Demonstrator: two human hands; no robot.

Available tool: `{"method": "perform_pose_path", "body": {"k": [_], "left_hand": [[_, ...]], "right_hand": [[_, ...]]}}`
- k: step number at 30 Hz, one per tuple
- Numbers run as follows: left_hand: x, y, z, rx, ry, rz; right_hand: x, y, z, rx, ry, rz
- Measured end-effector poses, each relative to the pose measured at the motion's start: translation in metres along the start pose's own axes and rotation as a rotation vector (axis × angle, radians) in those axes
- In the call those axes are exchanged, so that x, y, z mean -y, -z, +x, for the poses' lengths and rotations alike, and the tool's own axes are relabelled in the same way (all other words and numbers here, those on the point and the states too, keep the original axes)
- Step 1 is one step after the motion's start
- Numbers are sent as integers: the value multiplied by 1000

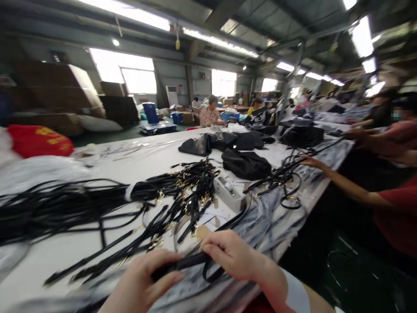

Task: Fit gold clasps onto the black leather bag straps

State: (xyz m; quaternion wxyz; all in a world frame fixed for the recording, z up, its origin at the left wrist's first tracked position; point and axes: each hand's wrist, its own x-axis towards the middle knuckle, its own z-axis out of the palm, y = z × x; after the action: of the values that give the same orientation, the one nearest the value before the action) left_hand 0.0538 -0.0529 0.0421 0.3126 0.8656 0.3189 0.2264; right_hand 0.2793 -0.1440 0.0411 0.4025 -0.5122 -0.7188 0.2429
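Note:
Near the bottom of the head view, my left hand [143, 280] is closed around a black strap [192, 260], its thumb and fingers on either side. To its right, my right hand [228, 254] pinches the same strap, which loops below the fingers. Just beyond lies a pile of black straps with gold clasps [195, 182]. A white tape dispenser [230, 193] stands beside that pile. Further left, a thick bundle of black straps [65, 208] is bound with a pale band [129, 192].
Black fabric pieces [246, 164] lie further along the white table [110, 167]. A red bag [41, 141] and clear plastic are at the left. On the right, another person's hand [312, 162] holds straps over plastic sheets. More people sit farther back.

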Motion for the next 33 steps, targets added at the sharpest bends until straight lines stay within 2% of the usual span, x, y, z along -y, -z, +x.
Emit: {"method": "perform_pose_path", "body": {"k": [3,5,10,15,19,24,29,33], "left_hand": [[-18,-2,-3,104,41,-61],[-22,-8,-2,190,93,-158],[-12,-7,-1,91,42,-170],[-9,-2,-3,176,26,-300],[-11,-7,-1,167,68,-351],[-10,-21,1,121,-67,-204],[-13,-38,2,21,-63,-207],[-17,-33,1,-75,-81,-242]], "right_hand": [[-3,-5,-2,140,10,-20],[-7,-9,-2,232,-28,13],[-17,-9,-6,324,-216,151],[-23,-7,-2,327,-212,132],[-22,-8,3,343,-178,75],[-17,-9,4,333,-177,31],[-13,-12,3,265,-178,97],[-20,-7,0,253,-249,270]]}}
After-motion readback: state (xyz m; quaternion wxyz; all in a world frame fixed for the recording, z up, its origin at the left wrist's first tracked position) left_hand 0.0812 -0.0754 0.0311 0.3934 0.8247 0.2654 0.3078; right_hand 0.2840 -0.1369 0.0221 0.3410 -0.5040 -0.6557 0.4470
